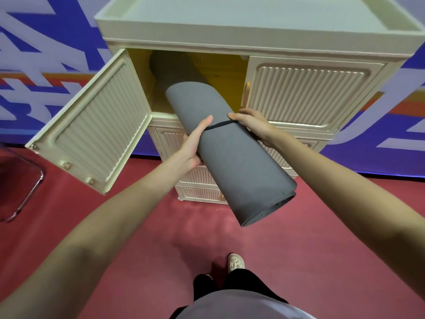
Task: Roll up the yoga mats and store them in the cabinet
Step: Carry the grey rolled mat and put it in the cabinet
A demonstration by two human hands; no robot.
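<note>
Yoga mat (230,157), rolled up and tied with a black band (218,125), points into the open cabinet (305,88). Left hand (195,143) and right hand (251,122) grip it. Another mat (170,65) lies inside. Next, I think, push it in beside that one, then shut the door (92,125).

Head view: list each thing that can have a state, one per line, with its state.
Left cabinet door: swung wide open.
Right cabinet door: closed.
Yoga mat in hand: rolled, bound by a black strap, front end at the open compartment.
Second mat: rolled, already inside the compartment.
Left hand: grip on the held mat's side.
Right hand: grip on the mat at the strap.
Lower drawers: closed.
</note>
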